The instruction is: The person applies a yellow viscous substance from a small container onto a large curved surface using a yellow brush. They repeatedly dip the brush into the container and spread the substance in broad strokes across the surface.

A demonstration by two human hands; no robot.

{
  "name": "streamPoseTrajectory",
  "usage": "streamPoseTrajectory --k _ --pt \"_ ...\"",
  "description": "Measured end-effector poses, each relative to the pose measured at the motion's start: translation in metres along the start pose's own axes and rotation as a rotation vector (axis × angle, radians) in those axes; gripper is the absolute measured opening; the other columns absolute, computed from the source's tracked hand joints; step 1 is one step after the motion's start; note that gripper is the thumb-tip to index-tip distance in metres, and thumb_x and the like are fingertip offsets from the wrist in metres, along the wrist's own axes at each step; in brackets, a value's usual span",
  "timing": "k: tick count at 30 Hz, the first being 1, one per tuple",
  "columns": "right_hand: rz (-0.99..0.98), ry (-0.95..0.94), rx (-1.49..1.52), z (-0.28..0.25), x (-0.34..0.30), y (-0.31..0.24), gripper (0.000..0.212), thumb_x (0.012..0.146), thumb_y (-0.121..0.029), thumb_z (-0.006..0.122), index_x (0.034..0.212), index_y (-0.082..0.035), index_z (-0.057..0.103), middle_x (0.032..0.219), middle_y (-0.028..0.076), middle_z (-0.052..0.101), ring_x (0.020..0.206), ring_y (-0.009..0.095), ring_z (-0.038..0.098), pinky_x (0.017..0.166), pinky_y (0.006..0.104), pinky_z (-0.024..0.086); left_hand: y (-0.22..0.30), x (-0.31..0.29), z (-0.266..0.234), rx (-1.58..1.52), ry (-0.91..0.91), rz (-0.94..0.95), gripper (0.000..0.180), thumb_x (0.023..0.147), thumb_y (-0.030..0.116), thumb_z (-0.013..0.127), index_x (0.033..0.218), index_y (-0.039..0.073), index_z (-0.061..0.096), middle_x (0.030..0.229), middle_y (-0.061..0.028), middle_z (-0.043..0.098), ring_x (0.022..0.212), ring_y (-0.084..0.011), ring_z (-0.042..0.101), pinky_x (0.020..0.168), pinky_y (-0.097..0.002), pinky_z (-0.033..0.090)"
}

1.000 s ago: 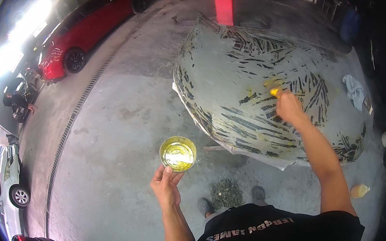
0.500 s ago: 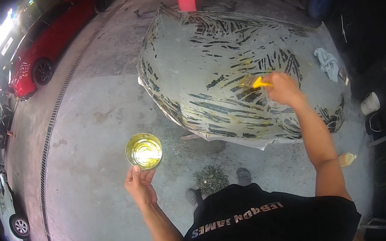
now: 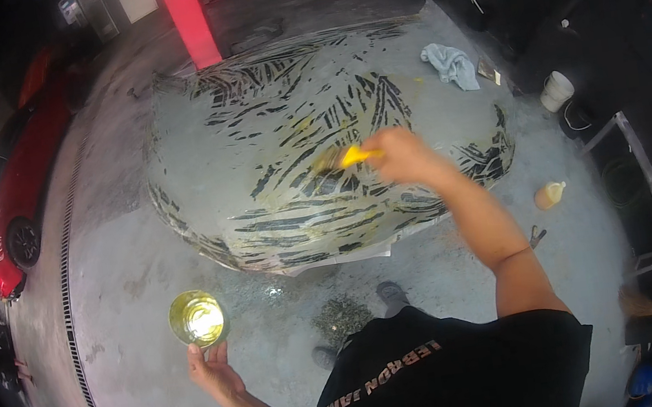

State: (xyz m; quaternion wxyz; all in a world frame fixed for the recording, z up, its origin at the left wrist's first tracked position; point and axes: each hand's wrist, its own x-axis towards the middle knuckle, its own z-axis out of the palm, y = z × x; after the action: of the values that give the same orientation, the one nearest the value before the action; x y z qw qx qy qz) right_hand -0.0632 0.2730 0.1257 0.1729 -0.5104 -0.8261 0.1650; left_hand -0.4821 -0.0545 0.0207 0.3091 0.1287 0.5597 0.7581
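My left hand (image 3: pixel 215 374) grips a round metal can (image 3: pixel 198 319) from below, thumb on its near side. Yellowish liquid inside reflects bright light. In my right hand (image 3: pixel 406 157) is a paintbrush with a yellow handle (image 3: pixel 353 155), fingers closed round it. Its bristles (image 3: pixel 327 160), smeared by motion, are over the middle of a large, curved panel shaped like a car hood (image 3: pixel 197 163). Grey-green covers much of the panel, with black streaks across it. Whether the bristles touch it, I cannot tell. A light blue cloth (image 3: pixel 452 65) lies crumpled on the panel's far right.
A red pillar (image 3: pixel 188 20) rises behind the panel. To the right stand a white bucket (image 3: pixel 557 91), a yellowish jug (image 3: pixel 550 194) and a metal frame (image 3: pixel 646 186). A dark debris pile (image 3: pixel 341 321) lies by my feet. A red car (image 3: pixel 31 180) is parked left.
My view has turned, shifting the panel leftward in the picture. The brush appears somewhat nearer to me over the panel. Both hands keep their holds on the can and brush.
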Motion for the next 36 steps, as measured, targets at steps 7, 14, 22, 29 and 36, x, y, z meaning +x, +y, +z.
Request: streamPoseTrajectory --k 7,14,22,29,36 --pt "0.307 0.296 -0.317 -0.126 0.060 0.143 0.025 0.088 -0.015 0.068 0.108 -0.005 0.080 0.097 0.024 0.077 0.092 0.038 0.075 0.085 0.0480 0.058 0.001 -0.008 0.017 0.050 0.076 0.023 0.062 0.102 0.042 0.069 0.135 -0.008 0.055 0.131 -0.0178 0.062 0.117 -0.0321 0.065 0.098 -0.0448 0.056" --pt "0.331 0.332 0.025 -0.137 0.070 0.202 0.025 0.089 -0.022 0.069 0.102 -0.002 0.079 0.086 0.022 0.075 0.083 0.033 0.075 0.078 0.0432 0.056 -0.003 -0.022 0.043 0.114 0.112 -0.003 0.063 0.103 0.043 0.067 0.136 -0.009 0.053 0.133 -0.0189 0.060 0.118 -0.0333 0.064 0.100 -0.0444 0.056" --pt "0.340 0.508 -0.024 -0.107 0.051 0.273 0.031 0.094 -0.031 0.069 0.108 -0.004 0.078 0.085 0.022 0.074 0.084 0.033 0.073 0.078 0.0438 0.054 0.011 -0.016 0.071 0.147 0.066 0.041 0.057 0.104 0.042 0.066 0.131 -0.007 0.056 0.130 -0.0173 0.063 0.113 -0.0288 0.066 0.093 -0.0392 0.058" --pt "0.424 0.523 0.050 -0.083 0.039 0.295 0.025 0.095 -0.024 0.069 0.108 -0.004 0.077 0.093 0.025 0.075 0.090 0.038 0.074 0.081 0.0442 0.055 0.013 -0.026 0.079 0.156 0.073 0.060 0.054 0.104 0.042 0.066 0.128 -0.006 0.057 0.127 -0.0166 0.065 0.107 -0.0279 0.068 0.091 -0.0398 0.057" --pt "0.256 0.335 0.459 -0.063 0.035 0.277 0.023 0.098 -0.021 0.068 0.103 0.000 0.075 0.077 0.007 0.068 0.070 0.015 0.061 0.068 0.0331 0.049 0.011 -0.034 0.100 0.173 0.083 0.059 0.053 0.104 0.041 0.067 0.128 -0.005 0.057 0.127 -0.0162 0.064 0.107 -0.0288 0.068 0.093 -0.0412 0.056"
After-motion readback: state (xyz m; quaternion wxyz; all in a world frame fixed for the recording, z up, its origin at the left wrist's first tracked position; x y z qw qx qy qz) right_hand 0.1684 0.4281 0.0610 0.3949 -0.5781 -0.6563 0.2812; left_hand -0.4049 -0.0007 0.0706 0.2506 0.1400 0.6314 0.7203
